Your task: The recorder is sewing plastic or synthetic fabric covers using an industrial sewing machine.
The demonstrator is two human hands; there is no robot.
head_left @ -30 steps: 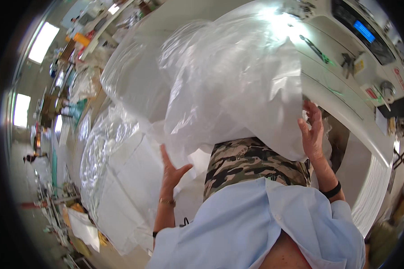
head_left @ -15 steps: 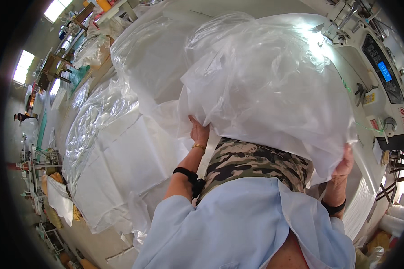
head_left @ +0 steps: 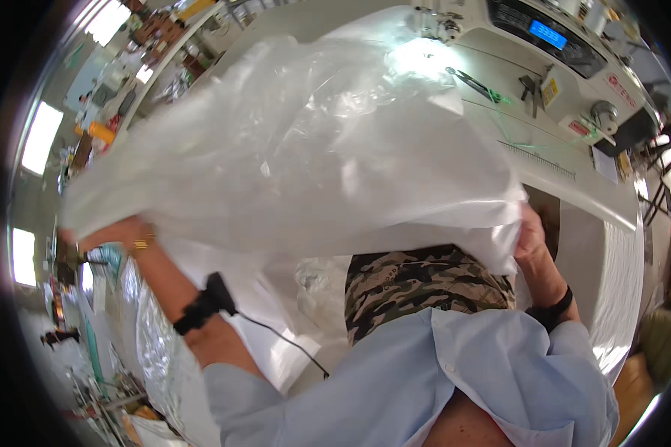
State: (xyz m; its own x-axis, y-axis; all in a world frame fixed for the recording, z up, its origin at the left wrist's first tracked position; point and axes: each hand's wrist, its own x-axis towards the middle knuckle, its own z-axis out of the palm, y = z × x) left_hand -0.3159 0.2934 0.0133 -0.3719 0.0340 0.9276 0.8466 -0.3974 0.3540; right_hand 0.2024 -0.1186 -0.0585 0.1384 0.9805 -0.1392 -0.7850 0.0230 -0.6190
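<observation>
A large white plastic sheet, partly see-through and creased, is stretched wide across my lap and the work table. At its near left corner my left hand grips the edge, a little blurred. My right hand pinches the near right corner, with the fingers partly behind the plastic. The far end of the sheet lies under the bright lamp of a sewing machine. The needle area is lost in the glare.
Black-handled thread snips lie on the table beside green thread. A ruler scale runs along the table near its edge. More clear plastic film is heaped at the left. A dark cable hangs from my left forearm band.
My left hand has swung far out to the left, pulling the sheet's edge wide. My right hand has moved slightly left and up. The view has turned toward the right.
</observation>
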